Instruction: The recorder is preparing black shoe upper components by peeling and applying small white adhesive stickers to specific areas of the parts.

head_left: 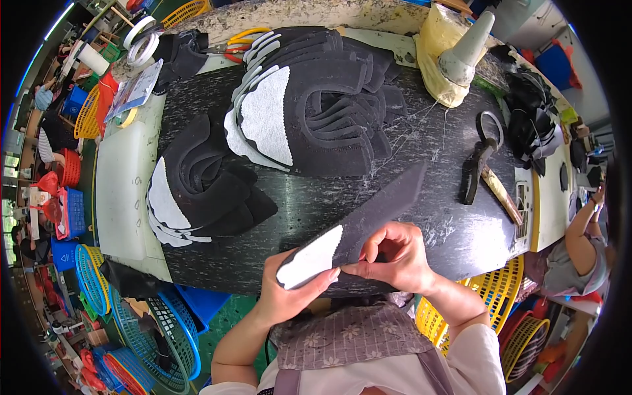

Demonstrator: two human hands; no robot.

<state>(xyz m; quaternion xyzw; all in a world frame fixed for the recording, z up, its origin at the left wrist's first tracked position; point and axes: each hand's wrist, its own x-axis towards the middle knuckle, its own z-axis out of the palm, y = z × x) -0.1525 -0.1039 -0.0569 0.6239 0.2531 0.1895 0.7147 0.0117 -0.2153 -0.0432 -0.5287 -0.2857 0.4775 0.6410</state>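
Observation:
Near the table's front edge I hold a black fabric shoe upper piece with a white zigzag-edged patch at one end. My left hand is closed round the white end, thumb on top. Thumb and fingers of my right hand pinch the piece's near edge, close to my left thumb. Beyond it lies a large fanned stack of similar black upper pieces with white patches. A smaller stack of upper pieces sits to the left.
At the right lies a hammer with a wooden handle, below a metal ring. A yellow-wrapped pot with a grey cone stands at the back right. Scissors rest behind the large stack. Baskets stand below left.

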